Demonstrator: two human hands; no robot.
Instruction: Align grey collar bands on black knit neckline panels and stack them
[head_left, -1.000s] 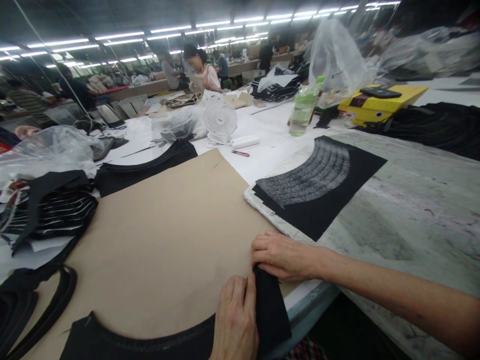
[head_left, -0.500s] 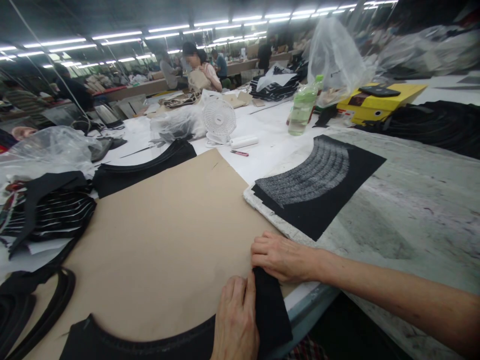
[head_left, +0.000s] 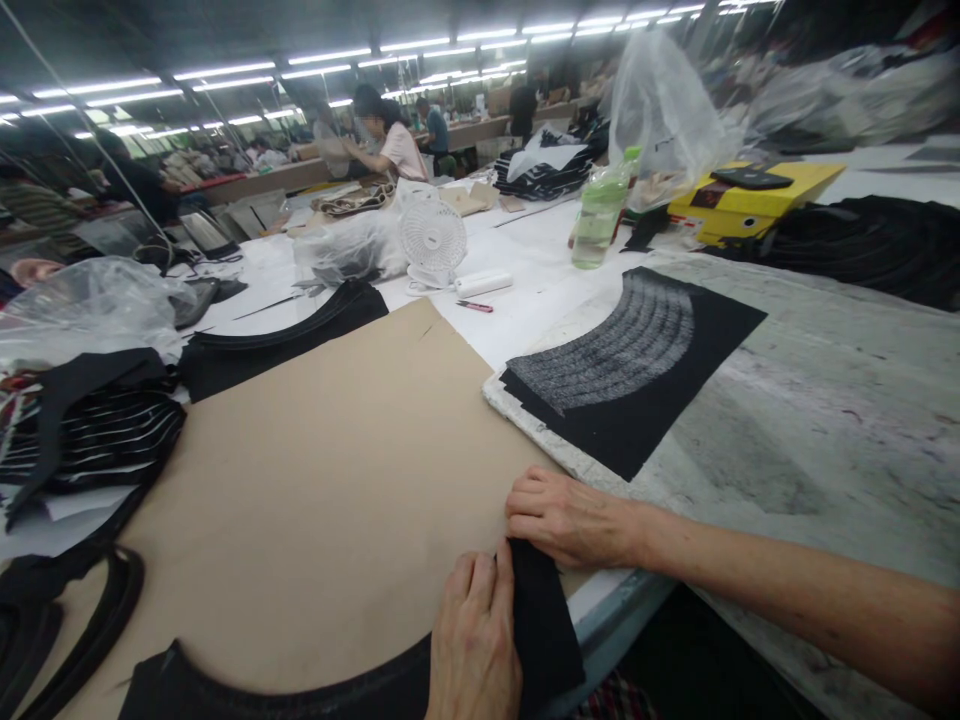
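The workroom is lit by long white tube lights. The white-topped table is partly covered by a flat beige sheet, on which, at lower centre, a curved-edged black fabric piece is laid. It is partly hidden by the left hand, fingers pressed together, and the right hand, fingers curled; whether fabric is pinched by either cannot be told. A small red tool is seen above centre.

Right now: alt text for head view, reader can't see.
A person's left hand rests on a curved black piece atop a tan sheet; the right hand touches its far end. Rightward, black panels with pale bands lie on a grey surface; beyond stands a white fan.
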